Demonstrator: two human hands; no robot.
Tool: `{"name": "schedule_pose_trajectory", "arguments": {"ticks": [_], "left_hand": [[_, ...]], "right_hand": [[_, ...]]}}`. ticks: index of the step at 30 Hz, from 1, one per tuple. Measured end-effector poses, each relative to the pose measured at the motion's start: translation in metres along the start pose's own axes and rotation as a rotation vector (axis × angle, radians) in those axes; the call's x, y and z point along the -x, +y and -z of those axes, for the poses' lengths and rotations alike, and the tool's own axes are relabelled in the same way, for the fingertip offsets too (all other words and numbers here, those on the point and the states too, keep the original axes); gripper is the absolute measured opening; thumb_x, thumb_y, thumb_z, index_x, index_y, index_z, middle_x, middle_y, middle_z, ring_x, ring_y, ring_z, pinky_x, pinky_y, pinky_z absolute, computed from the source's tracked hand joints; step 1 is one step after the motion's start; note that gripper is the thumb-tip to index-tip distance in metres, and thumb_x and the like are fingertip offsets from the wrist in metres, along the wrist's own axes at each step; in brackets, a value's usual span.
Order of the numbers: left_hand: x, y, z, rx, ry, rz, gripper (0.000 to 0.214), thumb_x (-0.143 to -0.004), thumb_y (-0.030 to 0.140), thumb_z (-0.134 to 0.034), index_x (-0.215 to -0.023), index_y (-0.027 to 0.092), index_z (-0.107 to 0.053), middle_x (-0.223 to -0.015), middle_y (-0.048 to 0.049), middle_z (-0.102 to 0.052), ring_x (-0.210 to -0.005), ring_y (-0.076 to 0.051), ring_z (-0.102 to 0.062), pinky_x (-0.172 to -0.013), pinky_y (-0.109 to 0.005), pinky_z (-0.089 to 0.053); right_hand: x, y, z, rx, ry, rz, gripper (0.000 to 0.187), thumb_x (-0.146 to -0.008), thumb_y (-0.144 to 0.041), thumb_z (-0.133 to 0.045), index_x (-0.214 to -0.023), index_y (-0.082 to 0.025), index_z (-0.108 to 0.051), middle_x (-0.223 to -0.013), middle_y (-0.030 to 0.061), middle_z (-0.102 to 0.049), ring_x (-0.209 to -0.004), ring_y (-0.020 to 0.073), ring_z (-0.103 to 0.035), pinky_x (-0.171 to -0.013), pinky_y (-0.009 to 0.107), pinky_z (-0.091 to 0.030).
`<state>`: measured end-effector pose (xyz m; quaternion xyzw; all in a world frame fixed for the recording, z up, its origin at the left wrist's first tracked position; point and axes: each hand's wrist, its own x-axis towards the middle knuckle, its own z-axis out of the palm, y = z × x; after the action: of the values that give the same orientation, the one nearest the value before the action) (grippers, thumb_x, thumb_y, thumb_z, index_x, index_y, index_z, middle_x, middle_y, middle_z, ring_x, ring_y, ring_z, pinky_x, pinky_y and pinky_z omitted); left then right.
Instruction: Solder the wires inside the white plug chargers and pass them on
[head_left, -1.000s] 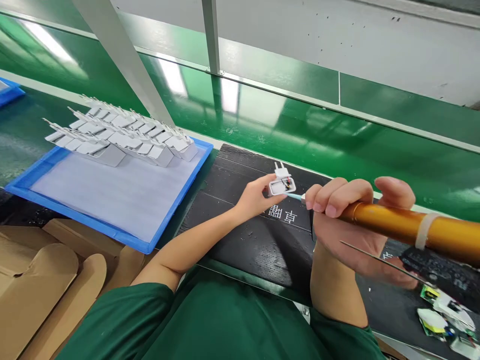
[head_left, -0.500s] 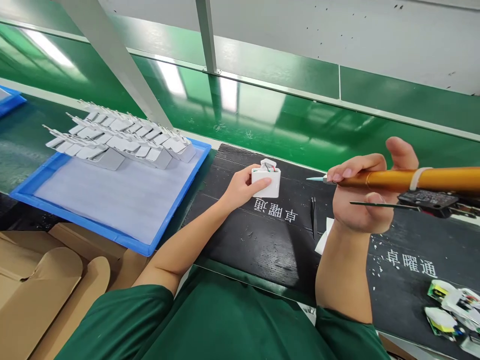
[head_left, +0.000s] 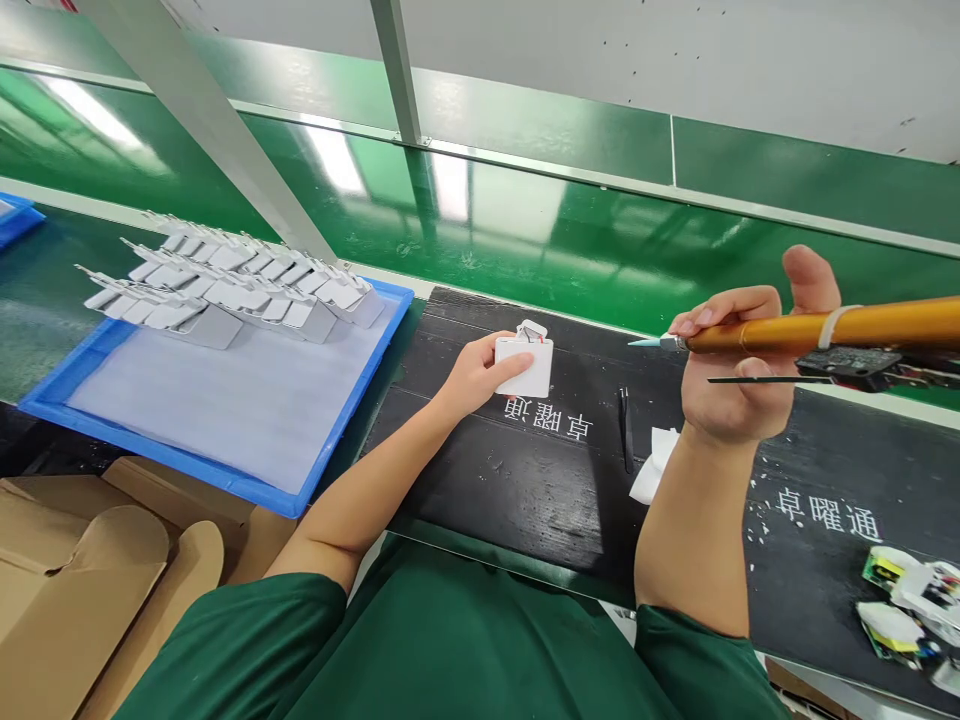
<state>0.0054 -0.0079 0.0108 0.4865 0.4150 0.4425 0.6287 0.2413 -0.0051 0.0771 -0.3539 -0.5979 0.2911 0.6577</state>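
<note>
My left hand (head_left: 474, 376) grips a white charger housing (head_left: 526, 372), thumb across its near face. A small white end piece (head_left: 532, 330) stands tilted at the housing's top, with thin wires showing beneath it. Off to the right, my right hand (head_left: 739, 375) holds a gold cylindrical hand tool (head_left: 855, 327) with a pale blue pointed nozzle. The nozzle points left toward the housing, well apart from it. Below the tool's barrel, a black switch with a thin lever is attached. Black tweezers (head_left: 625, 430) lie on the black mat (head_left: 480, 480) between my hands.
A blue tray (head_left: 300, 490) at left bears rows of white plug housings (head_left: 225, 285). Cardboard (head_left: 82, 570) lies below it. White paper (head_left: 655, 465) sits by my right forearm. Circuit boards with white parts (head_left: 892, 625) lie at lower right. A metal post (head_left: 401, 75) rises behind.
My right hand and the gold tool have moved slightly up and to the right. The end piece on the housing looks a little more tilted; my left hand keeps its grip.
</note>
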Motion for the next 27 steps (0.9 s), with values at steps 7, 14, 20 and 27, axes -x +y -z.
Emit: {"name": "schedule_pose_trajectory", "arguments": {"ticks": [7, 14, 20, 27], "left_hand": [[-0.003, -0.008, -0.002, -0.022, -0.016, 0.045, 0.048, -0.067, 0.051, -0.079, -0.094, 0.014, -0.069, -0.070, -0.0004, -0.069, -0.057, -0.012, -0.062, -0.045, -0.020, -0.050], [-0.002, -0.011, -0.006, -0.130, -0.088, 0.085, 0.039, -0.073, 0.046, -0.074, -0.094, 0.014, -0.069, -0.074, -0.0008, -0.070, -0.060, -0.012, -0.063, -0.048, -0.020, -0.051], [0.010, -0.003, -0.012, -0.184, -0.220, 0.101, 0.039, -0.075, 0.046, -0.073, -0.102, 0.017, -0.072, -0.079, -0.0015, -0.073, -0.067, -0.015, -0.067, -0.048, -0.021, -0.053], [0.013, 0.003, -0.015, -0.227, -0.238, 0.119, 0.036, -0.077, 0.047, -0.071, -0.096, 0.017, -0.072, -0.076, -0.0012, -0.072, -0.062, -0.014, -0.064, -0.046, -0.021, -0.052]], "right_hand": [[-0.004, 0.015, 0.019, 0.027, 0.093, 0.063, 0.074, -0.062, -0.072, -0.065, -0.120, -0.026, -0.056, -0.079, 0.0001, -0.052, -0.072, 0.0146, -0.053, -0.073, 0.035, -0.048], [-0.007, 0.045, 0.069, 0.293, 0.365, 0.028, 0.061, -0.075, -0.075, -0.054, -0.108, -0.024, -0.057, -0.104, 0.0087, -0.059, -0.090, 0.0175, -0.060, -0.091, 0.040, -0.049], [0.018, 0.063, 0.104, 0.482, 0.701, -0.052, 0.056, -0.095, -0.058, -0.027, -0.137, -0.021, -0.037, -0.131, 0.0179, -0.051, -0.127, 0.0252, -0.055, -0.108, 0.048, -0.042], [0.077, 0.033, 0.105, 0.829, 0.692, -0.278, 0.059, -0.096, -0.049, -0.027, -0.149, -0.023, -0.033, -0.152, 0.0187, -0.039, -0.145, 0.0269, -0.042, -0.110, 0.053, -0.042]]}}
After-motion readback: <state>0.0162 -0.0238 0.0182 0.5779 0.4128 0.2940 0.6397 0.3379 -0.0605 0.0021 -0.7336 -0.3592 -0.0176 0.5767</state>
